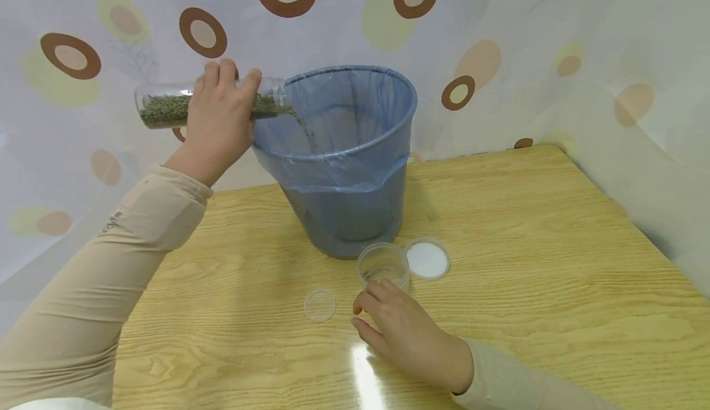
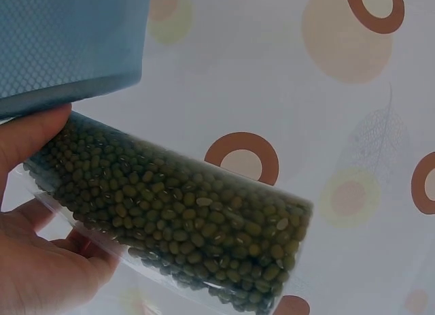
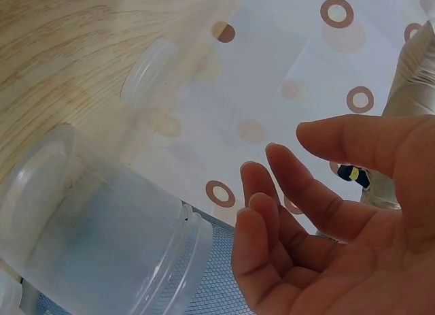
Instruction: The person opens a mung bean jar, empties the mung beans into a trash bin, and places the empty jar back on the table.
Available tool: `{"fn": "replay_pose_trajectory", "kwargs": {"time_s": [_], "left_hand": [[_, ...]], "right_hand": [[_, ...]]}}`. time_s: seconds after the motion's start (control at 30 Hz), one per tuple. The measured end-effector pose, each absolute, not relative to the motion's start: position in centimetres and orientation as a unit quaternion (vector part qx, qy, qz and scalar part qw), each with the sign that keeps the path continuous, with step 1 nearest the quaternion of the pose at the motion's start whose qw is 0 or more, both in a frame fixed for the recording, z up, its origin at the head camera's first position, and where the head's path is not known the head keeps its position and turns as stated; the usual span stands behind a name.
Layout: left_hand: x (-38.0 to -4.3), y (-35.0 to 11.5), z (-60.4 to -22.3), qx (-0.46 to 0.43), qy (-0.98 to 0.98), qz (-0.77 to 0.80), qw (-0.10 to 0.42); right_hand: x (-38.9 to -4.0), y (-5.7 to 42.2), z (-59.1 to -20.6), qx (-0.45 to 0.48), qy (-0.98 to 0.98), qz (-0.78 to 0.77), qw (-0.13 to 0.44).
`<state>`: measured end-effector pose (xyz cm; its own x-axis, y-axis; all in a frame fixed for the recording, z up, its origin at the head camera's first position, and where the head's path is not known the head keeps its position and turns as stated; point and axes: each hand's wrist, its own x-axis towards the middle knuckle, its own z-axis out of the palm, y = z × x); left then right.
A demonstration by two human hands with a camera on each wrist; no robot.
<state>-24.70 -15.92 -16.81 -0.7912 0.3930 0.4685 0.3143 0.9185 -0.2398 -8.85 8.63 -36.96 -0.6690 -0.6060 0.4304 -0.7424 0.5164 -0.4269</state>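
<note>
Pouring mung beans from a clear jar into a lined waste bin

From my remote place I look first at the left, where the clear jar lies almost level in the air, its mouth at the bin's left rim. The left hand grips it round the body, and beans are falling inside the bin. I judge this jar stiff, smooth and a little slippery, with its weight coming mostly from the beans; the middle of the body seems a good place to hold.

The waste bin stands on the wooden table; its plastic liner looks thin and soft. In front lies a clear disc, probably best taken by its edge. Next is an uncapped second jar, upright, likely light and easy to knock over. The right hand is just beside it, fingers loosely bent, thumb apart, holding nothing. Farther right lies a white-centred lid.

I count two jars, one disc, one lid, one bin and two hands; the beans are too many for counting.
</note>
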Motion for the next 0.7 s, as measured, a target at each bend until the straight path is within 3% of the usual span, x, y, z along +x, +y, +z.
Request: {"fn": "replay_pose_trajectory", "kwargs": {"time_s": [0.47, 0.7], "left_hand": [[-25.00, -15.89, -17.30, -0.203, -0.931, 0.072, 0.296], [-25.02, -15.76, -17.39, -0.188, -0.936, 0.077, 0.287]], "right_hand": [[-8.76, 8.53, -36.92, 0.395, -0.862, 0.293, 0.125], [-8.73, 8.46, -37.03, 0.396, -0.862, 0.290, 0.129]]}}
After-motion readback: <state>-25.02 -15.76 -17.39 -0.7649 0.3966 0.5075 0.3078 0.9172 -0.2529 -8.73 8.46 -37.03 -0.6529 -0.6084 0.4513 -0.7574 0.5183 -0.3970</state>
